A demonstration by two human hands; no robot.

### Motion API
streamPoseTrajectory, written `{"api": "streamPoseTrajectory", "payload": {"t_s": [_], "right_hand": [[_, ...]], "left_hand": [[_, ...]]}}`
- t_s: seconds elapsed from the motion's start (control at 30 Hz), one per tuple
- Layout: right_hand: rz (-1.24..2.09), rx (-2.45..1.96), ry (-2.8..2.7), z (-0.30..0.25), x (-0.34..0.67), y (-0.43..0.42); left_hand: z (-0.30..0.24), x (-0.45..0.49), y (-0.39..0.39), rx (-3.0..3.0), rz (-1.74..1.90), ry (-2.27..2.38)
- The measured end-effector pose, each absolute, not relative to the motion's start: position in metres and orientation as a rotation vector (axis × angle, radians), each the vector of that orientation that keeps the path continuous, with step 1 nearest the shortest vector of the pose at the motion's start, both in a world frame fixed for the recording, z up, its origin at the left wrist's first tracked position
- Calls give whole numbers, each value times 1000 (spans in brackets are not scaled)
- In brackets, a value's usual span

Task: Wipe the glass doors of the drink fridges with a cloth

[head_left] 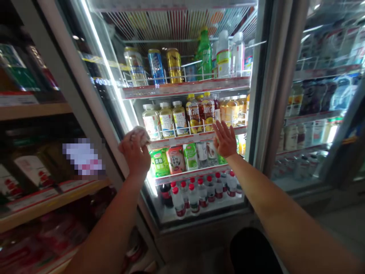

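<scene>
Plainly, our left hand (pixel 136 154) has its grip clamped on a pale cloth (pixel 142 134), crumpled near the cooler's left edge, level with the shelf of white-capped bottles (pixel 167 120). Our right hand (pixel 226 140) holds nothing we can see: its fingers are extended in front of the shelf rail (pixel 182 139), the grip apart. We cannot tell whether that palm touches glass.

We judge the cloth light, limp and hard to damage; whether it is damp, we cannot see. Bunched in the fingers with a flat fold facing forward is the surest hold, since a loose corner could snag on an edge.

For room, we have the broad space between our forearms, in front of the cooler. On the left, the grey post (pixel 68 76) and wooden shelf (pixel 57 198) hem the elbow in; on the right, the metal frame (pixel 281 87) bounds sideways reach.
</scene>
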State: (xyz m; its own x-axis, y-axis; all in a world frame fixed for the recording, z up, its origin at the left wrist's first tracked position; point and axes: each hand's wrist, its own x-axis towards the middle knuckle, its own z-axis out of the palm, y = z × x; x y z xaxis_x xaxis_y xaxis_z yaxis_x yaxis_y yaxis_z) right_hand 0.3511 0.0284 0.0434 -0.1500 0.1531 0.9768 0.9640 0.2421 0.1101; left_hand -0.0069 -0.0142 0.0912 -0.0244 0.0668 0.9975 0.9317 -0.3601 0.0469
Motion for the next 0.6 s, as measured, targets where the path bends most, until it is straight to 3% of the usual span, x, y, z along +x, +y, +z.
{"api": "streamPoseTrajectory", "payload": {"t_s": [0.1,0.3,0.6], "right_hand": [[-1002,-1089,-1551,43,351,29],[-979,-1113,-1561,44,350,25],[-978,-1127,-1564,45,350,25]], "left_hand": [[98,-3,-16,-1445,-1485,-1107],[54,3,-17,-1747,-1214,-955],[105,7,-18,-1518,-1439,-1042]]}}
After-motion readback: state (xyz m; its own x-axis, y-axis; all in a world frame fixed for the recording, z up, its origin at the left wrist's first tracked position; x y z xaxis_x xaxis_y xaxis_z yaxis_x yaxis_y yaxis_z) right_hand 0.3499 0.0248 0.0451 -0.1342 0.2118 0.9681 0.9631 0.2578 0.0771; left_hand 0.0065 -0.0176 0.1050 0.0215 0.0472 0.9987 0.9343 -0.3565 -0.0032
